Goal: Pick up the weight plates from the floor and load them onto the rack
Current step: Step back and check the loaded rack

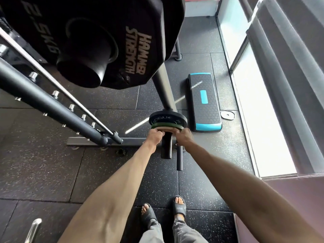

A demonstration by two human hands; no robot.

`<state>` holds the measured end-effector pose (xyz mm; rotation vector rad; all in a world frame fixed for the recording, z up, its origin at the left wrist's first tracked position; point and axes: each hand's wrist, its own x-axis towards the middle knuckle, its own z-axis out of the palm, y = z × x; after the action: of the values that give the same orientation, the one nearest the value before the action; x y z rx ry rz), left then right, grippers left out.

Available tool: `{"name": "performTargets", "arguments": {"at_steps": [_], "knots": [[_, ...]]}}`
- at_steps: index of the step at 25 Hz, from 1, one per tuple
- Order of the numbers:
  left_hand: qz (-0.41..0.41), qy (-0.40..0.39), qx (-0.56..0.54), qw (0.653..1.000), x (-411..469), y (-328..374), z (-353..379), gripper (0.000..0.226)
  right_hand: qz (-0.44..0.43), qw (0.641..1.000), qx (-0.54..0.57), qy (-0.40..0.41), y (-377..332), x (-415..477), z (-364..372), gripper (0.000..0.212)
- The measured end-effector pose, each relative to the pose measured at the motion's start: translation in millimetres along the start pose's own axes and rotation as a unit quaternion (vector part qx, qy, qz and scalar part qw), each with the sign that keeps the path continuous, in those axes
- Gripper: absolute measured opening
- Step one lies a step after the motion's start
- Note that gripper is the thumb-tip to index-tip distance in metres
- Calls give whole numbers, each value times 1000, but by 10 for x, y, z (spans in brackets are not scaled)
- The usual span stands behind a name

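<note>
A low black storage peg (166, 146) sticks out from the rack's base toward me. On it sit a black plate marked ROGUE (164, 118), a thin green plate (176, 126) in front of that, and a small pale plate (169, 130) nearest me. My left hand (154, 137) grips the pale plate's left edge and my right hand (184, 137) grips its right edge. Both hands hide most of the pale plate. A big black Hammer Strength plate (98, 32) hangs on an upper peg close to the camera at top left.
The rack's dark slanted tube (52, 100) and base bar (87, 142) lie to the left. A black and blue step platform (204, 100) rests on the floor at right, with a small white disc (227, 114) beside it. A window wall runs along the right. My sandalled feet (163, 210) stand below.
</note>
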<state>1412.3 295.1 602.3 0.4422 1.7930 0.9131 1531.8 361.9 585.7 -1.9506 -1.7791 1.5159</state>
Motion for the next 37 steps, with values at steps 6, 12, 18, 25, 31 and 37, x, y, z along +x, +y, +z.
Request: {"name": "performTargets", "arguments": {"at_steps": [6,12,18,25,31,37], "knots": [[-6,-57,-24,998,242,245,-37,32,2,1000,-4,-7,-279,170,-88,48],[-25,-19,-70,997,373,485,36,27,6,1000,-3,-12,-459,442,-184,40],[-34,29,22,999,332,452,20,30,-45,993,-99,-51,-440,321,-336,36],[94,44,385,917,-143,464,-199,12,-140,945,-294,-20,-571,-224,-398,17],[233,116,462,848,-1065,719,-706,26,-255,889,-378,37,-985,-1225,-418,21],[308,253,404,823,-2092,848,-1316,18,-373,836,-395,76,-1462,-2527,-244,39]]}}
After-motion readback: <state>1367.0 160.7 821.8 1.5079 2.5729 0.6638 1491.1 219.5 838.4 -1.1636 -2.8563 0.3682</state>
